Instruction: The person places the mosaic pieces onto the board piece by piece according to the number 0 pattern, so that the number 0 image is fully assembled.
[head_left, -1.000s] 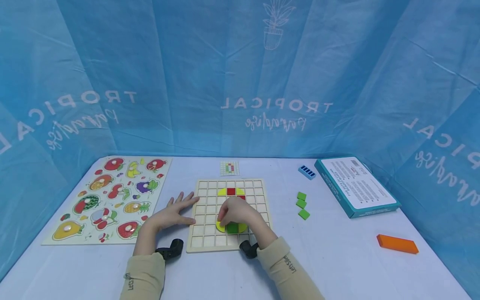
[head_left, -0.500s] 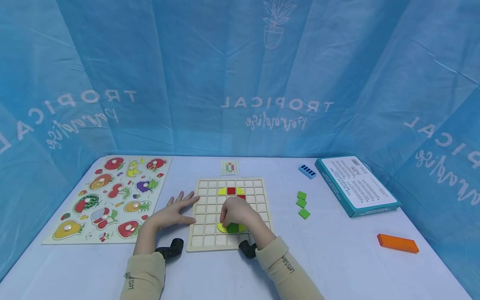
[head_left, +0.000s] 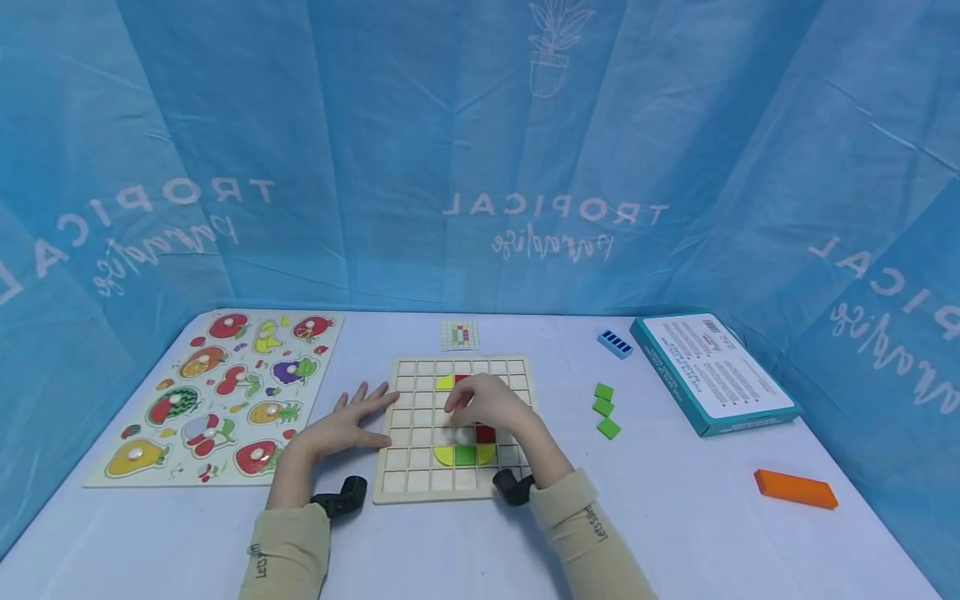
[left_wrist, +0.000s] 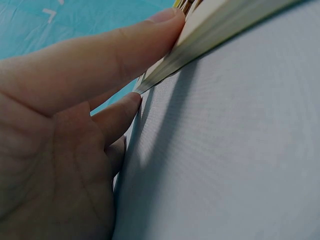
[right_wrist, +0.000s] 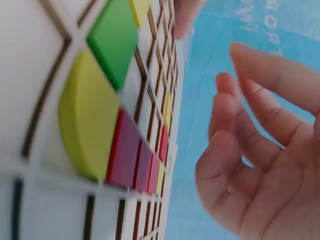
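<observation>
A wooden grid board point(head_left: 418, 482) lies in front of me, holding coloured tiles. My left hand point(head_left: 347, 427) has its fingers spread, with thumb and fingertips touching the board's left edge. Just above the board hovers my right hand point(head_left: 491, 402), its fingers loosely bent and nothing visible between them in the right wrist view. Near the board's front, a green tile point(head_left: 465, 456) sits between two yellow rounded-corner tiles point(head_left: 445, 456). Behind the right-hand yellow tile point(right_wrist: 87, 120) runs a column of red tiles point(right_wrist: 122, 150). My right hand partly covers the far tiles in the head view.
Several loose green tiles point(head_left: 602, 407) lie right of the board. A small pattern card point(head_left: 460, 336) is behind it. A fruit puzzle board point(head_left: 225, 358) lies left. Further right are a blue slotted block point(head_left: 616, 343), a teal-edged box point(head_left: 716, 367) and an orange block point(head_left: 795, 487).
My right hand has lifted off the tiles and moved a little back and right, uncovering a red tile and the right-hand yellow tile. My left hand has stayed in place.
</observation>
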